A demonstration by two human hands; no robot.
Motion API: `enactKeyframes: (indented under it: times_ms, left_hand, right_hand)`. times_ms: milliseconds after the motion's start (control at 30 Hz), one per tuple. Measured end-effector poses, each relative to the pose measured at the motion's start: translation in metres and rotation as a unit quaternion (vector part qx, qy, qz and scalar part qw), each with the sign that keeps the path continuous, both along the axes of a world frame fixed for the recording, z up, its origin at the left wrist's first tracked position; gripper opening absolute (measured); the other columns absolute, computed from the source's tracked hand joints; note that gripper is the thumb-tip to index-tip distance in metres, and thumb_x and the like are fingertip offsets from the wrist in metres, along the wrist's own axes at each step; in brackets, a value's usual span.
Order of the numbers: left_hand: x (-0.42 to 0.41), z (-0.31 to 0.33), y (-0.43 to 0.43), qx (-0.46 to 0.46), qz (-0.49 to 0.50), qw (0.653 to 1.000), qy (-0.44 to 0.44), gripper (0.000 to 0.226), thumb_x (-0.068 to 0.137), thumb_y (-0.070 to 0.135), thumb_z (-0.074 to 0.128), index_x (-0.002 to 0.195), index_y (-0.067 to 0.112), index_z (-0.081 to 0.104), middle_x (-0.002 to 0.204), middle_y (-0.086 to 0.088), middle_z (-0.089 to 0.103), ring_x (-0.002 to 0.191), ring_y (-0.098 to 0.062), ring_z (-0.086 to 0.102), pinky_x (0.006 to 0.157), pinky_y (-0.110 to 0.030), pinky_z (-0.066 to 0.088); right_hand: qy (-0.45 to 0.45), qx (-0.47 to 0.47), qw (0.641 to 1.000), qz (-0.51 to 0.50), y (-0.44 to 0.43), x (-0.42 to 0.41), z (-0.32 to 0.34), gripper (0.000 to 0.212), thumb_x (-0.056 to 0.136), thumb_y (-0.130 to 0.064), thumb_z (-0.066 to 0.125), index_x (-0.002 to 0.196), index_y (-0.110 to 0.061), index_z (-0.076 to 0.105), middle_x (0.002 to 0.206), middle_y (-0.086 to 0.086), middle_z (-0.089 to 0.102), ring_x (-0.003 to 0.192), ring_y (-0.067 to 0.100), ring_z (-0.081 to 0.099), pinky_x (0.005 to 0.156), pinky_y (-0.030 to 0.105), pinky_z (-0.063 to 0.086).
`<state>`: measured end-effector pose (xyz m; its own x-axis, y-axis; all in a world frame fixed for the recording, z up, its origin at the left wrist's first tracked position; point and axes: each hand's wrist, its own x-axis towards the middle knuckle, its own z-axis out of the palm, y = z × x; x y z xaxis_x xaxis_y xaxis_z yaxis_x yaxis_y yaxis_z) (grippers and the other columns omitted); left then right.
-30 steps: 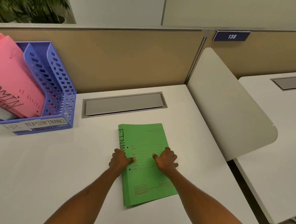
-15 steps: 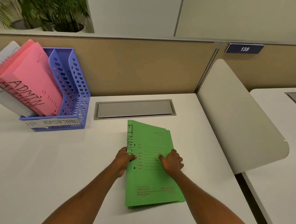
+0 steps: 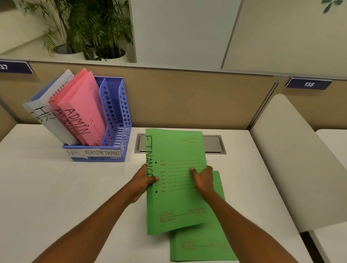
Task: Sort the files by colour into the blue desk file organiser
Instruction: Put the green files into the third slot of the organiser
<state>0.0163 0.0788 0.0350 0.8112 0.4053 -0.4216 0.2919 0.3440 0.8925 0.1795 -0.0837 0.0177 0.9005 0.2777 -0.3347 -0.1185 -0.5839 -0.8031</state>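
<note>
A green file [image 3: 177,151] marked FINANCE is lifted off the desk, tilted up. My left hand [image 3: 144,178] grips its left spine edge and my right hand [image 3: 203,178] grips its right edge. A second green file [image 3: 202,245] lies flat on the desk beneath it. The blue desk file organiser [image 3: 117,112] stands at the back left, labelled HR, ADMIN, FINANCE. White files [image 3: 47,112] lean in its left slot and pink ADMIN files [image 3: 83,106] in the middle slot. Its right slot shows no file.
A grey cable hatch [image 3: 214,145] is set into the white desk [image 3: 44,195] behind the green files. A tan partition [image 3: 190,98] runs along the back. A white side divider [image 3: 288,157] bounds the desk on the right. Potted plants [image 3: 90,22] stand beyond the partition.
Both hands took hold of the top green file and raised it off the desk, uncovering a second green file beneath. The camera view tilted up and shifted left.
</note>
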Motion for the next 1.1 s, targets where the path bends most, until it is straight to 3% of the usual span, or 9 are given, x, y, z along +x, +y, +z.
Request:
enactKeyframes:
  times_ms: [400,633,800,900,1100]
  left_hand:
    - [-0.045,0.074,0.101,0.148,0.075,0.986,-0.004,0.054,0.087,0.000,0.060,0.132,0.022,0.038,0.126,-0.001,0.058,0.114,-0.021,0.058,0.096,-0.045,0.051]
    - [-0.069,0.108,0.157,0.213,0.101,0.972,0.006,0.051,0.088,0.004,0.061,0.125,0.027,0.034,0.123,0.006,0.055,0.107,-0.018,0.057,0.085,-0.039,0.051]
    - [-0.085,0.128,0.186,0.307,0.125,0.943,0.020,0.055,0.089,0.010,0.062,0.133,0.020,0.031,0.128,0.004,0.052,0.113,-0.016,0.051,0.097,-0.040,0.046]
    - [-0.094,0.136,0.202,0.351,0.128,0.927,0.024,0.056,0.090,0.015,0.061,0.137,0.019,0.030,0.130,0.002,0.052,0.113,-0.015,0.050,0.097,-0.037,0.044]
    - [-0.114,0.142,0.230,0.428,0.179,0.884,0.062,0.039,0.086,0.025,0.067,0.113,0.017,0.041,0.127,-0.010,0.060,0.114,-0.030,0.058,0.093,-0.044,0.051]
  right_hand:
    - [-0.045,0.077,0.994,0.069,0.141,-0.026,0.067,0.053,0.094,-0.036,0.059,0.127,-0.003,0.036,0.129,0.017,0.051,0.121,0.035,0.053,0.102,0.054,0.045]
    - [-0.084,0.094,0.985,0.114,0.217,-0.034,0.104,0.052,0.095,-0.041,0.056,0.126,-0.004,0.039,0.129,0.015,0.053,0.120,0.035,0.053,0.105,0.055,0.040]
    - [-0.106,0.110,0.976,0.153,0.265,-0.039,0.127,0.053,0.095,-0.042,0.055,0.124,-0.001,0.039,0.127,0.017,0.052,0.118,0.035,0.053,0.101,0.052,0.045]
    - [-0.125,0.104,0.971,0.176,0.291,-0.040,0.141,0.055,0.095,-0.049,0.051,0.127,-0.005,0.040,0.129,0.015,0.053,0.119,0.034,0.053,0.101,0.052,0.044]
    - [-0.125,0.079,0.955,0.259,0.343,-0.041,0.169,0.063,0.096,-0.059,0.036,0.128,-0.005,0.045,0.130,0.016,0.052,0.119,0.034,0.052,0.103,0.055,0.042]
